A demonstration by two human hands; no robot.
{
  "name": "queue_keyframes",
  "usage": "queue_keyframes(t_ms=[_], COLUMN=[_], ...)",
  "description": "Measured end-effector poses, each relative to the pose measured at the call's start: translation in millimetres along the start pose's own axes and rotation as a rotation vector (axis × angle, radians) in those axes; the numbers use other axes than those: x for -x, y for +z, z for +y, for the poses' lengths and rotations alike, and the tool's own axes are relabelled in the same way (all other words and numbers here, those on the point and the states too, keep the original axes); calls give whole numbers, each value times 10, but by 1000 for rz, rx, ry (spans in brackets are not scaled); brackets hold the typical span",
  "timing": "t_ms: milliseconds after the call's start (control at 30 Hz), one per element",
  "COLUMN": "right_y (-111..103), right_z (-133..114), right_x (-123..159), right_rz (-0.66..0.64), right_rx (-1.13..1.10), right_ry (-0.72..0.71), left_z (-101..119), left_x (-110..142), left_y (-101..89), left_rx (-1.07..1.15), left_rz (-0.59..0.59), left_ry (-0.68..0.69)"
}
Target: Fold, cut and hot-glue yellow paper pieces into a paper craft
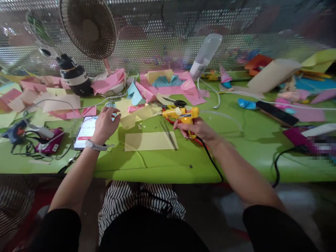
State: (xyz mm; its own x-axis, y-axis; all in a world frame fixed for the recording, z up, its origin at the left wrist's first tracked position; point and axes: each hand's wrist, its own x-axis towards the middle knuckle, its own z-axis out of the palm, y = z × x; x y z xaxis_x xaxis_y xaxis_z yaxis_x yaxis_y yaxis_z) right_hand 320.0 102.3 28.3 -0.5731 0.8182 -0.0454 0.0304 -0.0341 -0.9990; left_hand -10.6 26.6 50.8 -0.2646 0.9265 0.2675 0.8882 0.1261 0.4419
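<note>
My right hand [195,129] is wrapped round the handle of a yellow hot glue gun [181,112], its nozzle pointing left. A black cord trails from the handle over the table's front edge. Below the nozzle, tweezers [169,135] lie across a pale yellow paper sheet [141,141]. My left hand [106,122] hovers by the right side of a lit phone [85,133], fingers bent and apart, with nothing visible between them. Just beyond that hand is a small light-blue thing, partly hidden. Scissors with black handles [180,104] rest behind the glue gun.
Folded pink, blue and yellow papers [168,84] cover the back of the green table [157,168]. A fan [89,28], a black bottle [75,75] and a tilted clear bottle [206,56] stand along the perforated metal wall. Cables cross both sides. Another phone [277,112] lies right.
</note>
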Motion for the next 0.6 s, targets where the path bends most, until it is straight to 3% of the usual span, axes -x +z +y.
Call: queue_keyframes(t_ms=[133, 267, 367, 467, 600], right_y=[50, 72, 98, 160, 328], right_z=[-26, -38, -40, -65, -153], right_x=[42, 51, 38, 21, 7], right_rz=[26, 34, 16, -12, -21], right_rx=[-28, -25, -9, 39, 91], right_ry=[-11, -17, -9, 14, 18], left_z=[-62, -133, -199, -239, -183], left_x=[9, 4, -21, -49, -41], left_y=[2, 9, 54, 110, 107], left_rx=[14, 162, 204, 276, 621], left_rz=[-59, -284, -410, -447, -457], left_ry=[-56, -131, -100, -31, -9])
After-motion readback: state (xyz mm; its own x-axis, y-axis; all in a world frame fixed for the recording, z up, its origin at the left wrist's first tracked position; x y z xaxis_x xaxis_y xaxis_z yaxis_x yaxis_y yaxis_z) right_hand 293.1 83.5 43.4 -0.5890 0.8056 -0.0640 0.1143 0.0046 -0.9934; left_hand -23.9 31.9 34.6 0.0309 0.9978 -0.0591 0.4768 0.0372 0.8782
